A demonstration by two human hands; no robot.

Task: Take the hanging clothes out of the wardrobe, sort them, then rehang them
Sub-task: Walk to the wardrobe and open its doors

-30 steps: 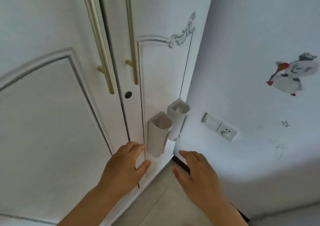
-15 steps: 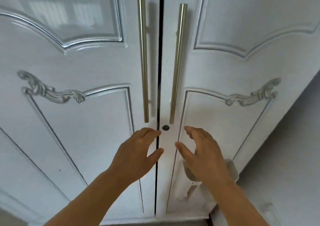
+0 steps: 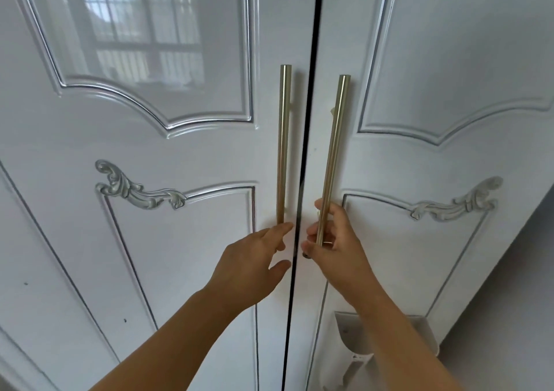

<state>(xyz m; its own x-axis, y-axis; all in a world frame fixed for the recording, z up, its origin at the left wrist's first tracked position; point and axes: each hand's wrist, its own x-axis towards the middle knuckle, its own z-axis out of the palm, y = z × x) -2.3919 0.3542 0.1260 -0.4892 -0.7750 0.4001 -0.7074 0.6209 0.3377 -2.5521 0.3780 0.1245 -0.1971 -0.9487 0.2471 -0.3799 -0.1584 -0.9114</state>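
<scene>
Head view faces the white wardrobe [image 3: 180,241], its two glossy panelled doors closed, a dark seam between them, carved scroll ornaments [image 3: 135,193] in relief and a window reflected upper left. The right hand [image 3: 335,247] curls its fingers around the lower end of the right brushed-gold bar handle [image 3: 334,157]. The left hand [image 3: 254,261], fingers straight and apart, reaches just below the left handle [image 3: 283,142]. A white plastic holder [image 3: 359,351] hangs low on the right door. The clothes are out of sight behind the doors.
</scene>
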